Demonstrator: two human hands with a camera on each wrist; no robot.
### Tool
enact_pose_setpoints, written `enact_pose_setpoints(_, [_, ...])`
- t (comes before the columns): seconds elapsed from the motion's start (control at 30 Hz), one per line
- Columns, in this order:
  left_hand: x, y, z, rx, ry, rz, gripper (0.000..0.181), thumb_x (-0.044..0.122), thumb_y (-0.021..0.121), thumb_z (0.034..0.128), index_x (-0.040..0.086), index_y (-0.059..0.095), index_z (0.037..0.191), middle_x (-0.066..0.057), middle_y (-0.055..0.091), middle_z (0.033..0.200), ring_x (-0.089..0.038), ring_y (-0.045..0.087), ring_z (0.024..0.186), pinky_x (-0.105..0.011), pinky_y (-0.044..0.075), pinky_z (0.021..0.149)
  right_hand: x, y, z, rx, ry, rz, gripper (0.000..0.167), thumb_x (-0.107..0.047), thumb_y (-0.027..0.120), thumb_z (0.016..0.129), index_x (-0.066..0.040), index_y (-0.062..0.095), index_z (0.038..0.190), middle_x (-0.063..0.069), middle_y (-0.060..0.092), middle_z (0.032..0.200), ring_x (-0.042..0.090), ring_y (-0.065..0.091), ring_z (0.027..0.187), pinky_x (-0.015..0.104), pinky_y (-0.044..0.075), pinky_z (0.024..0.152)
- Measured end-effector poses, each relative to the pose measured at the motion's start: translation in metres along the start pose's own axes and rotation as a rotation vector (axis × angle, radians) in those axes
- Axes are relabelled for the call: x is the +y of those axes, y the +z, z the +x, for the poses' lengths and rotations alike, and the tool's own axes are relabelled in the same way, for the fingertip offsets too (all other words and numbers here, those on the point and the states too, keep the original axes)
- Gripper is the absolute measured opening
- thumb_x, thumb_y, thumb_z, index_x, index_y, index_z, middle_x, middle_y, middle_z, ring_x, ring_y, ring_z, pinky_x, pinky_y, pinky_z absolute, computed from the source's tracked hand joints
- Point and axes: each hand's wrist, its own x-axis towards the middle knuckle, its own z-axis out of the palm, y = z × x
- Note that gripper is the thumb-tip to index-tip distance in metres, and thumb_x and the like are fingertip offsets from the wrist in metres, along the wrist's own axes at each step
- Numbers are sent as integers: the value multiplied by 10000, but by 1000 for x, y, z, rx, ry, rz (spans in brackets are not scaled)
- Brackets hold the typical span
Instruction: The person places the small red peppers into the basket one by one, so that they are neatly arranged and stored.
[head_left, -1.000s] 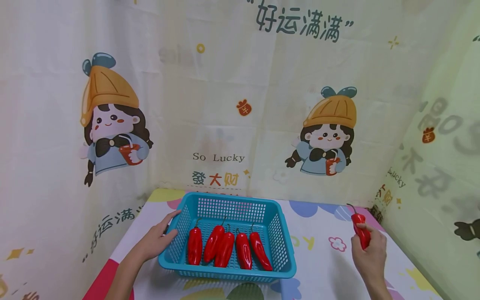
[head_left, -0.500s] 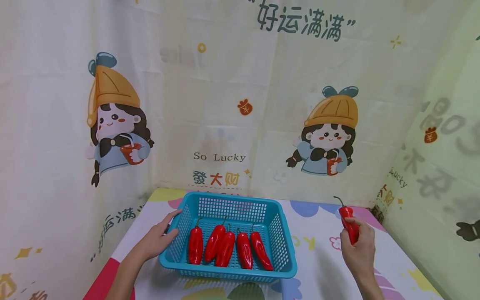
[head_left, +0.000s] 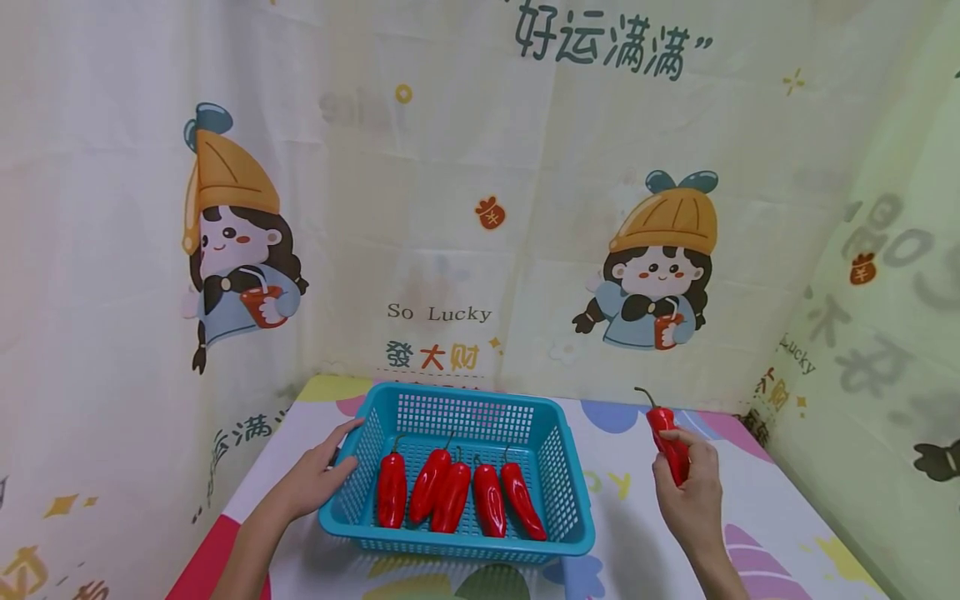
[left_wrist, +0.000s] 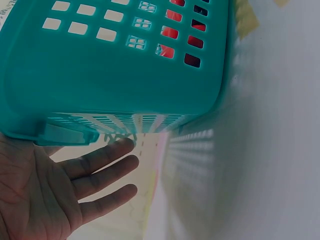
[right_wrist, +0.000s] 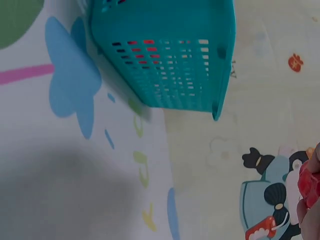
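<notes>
A blue plastic basket (head_left: 457, 546) stands on the table with several red chili peppers (head_left: 489, 500) lying in it, stems mostly pointing away. My left hand (head_left: 311, 479) holds the basket's left rim, thumb over the edge. In the left wrist view three fingers (left_wrist: 107, 200) of it stretch out straight beside the basket wall, and the thumb is hidden. To the right of the basket, my right hand (head_left: 693, 492) grips one more red chili pepper (head_left: 662, 421) above the table, its stem up and leaning left. Only a sliver of this pepper (right_wrist: 310, 185) shows in the right wrist view.
A patterned cloth covers the table (head_left: 622, 533). Printed curtains (head_left: 525, 275) hang behind it and on both sides. The basket's right wall (right_wrist: 175, 75) faces the right hand, with printed tabletop between them.
My right hand has moved left toward the basket, carrying the chili pepper. The left hand and the basket stay in place.
</notes>
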Motion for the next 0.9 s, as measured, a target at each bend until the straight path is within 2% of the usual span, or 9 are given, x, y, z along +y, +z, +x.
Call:
enact_pose_setpoints(0.27, [-1, 0, 0, -5, -2, 8, 728, 242, 644, 974, 197, 285, 1606, -322, 436, 1505, -500, 534, 1245, -475, 636, 738, -13, 10, -7, -60, -23, 33, 453, 132, 684, 823, -4, 593, 1246, 226, 517, 1353, 358, 525, 1163, 64, 398, 758])
enact_pose_setpoints(0.33, [-1, 0, 0, -5, -5, 8, 728, 245, 645, 974, 201, 287, 1606, -316, 439, 1505, -486, 539, 1240, -470, 636, 738, -17, 13, -8, -73, -27, 37, 471, 134, 697, 813, -7, 592, 1250, 217, 516, 1378, 363, 519, 1189, 101, 442, 768])
enact_pose_setpoints(0.4, [0, 0, 0, -5, -4, 7, 730, 246, 650, 972, 199, 289, 1605, -316, 443, 1500, -475, 549, 1227, -468, 637, 733, -21, 16, -10, -87, -29, 39, 491, 135, 710, 806, -10, 587, 1259, 210, 512, 1391, 363, 511, 1206, 200, 536, 771])
enact_pose_setpoints(0.47, [0, 0, 0, -5, -3, 7, 729, 246, 651, 972, 199, 292, 1604, -315, 446, 1498, -469, 555, 1223, -465, 637, 732, -25, 18, -12, -99, -28, 45, 510, 137, 720, 802, -17, 584, 1269, 210, 511, 1394, 362, 503, 1221, 367, 614, 770])
enact_pose_setpoints(0.53, [0, -1, 0, -5, 0, 8, 728, 244, 651, 971, 196, 292, 1603, -318, 447, 1495, -472, 557, 1219, -465, 637, 731, -28, 21, -14, -114, -24, 51, 533, 137, 729, 798, -22, 575, 1282, 214, 505, 1392, 369, 495, 1229, 543, 616, 770])
enact_pose_setpoints(0.6, [0, 0, 0, -3, 1, 9, 728, 240, 650, 971, 194, 293, 1603, -319, 446, 1497, -477, 553, 1225, -465, 637, 732, -31, 23, -16, -131, -14, 66, 549, 138, 732, 796, -29, 568, 1293, 219, 496, 1395, 380, 488, 1237, 621, 592, 778])
enact_pose_setpoints(0.9, [1, -1, 0, -2, -1, 8, 728, 240, 651, 969, 196, 295, 1603, -312, 450, 1496, -465, 561, 1215, -458, 638, 725, -45, 35, -25, -204, -3, 92, 546, 126, 735, 811, -62, 571, 1297, 206, 507, 1373, 369, 506, 1206, 597, 599, 786])
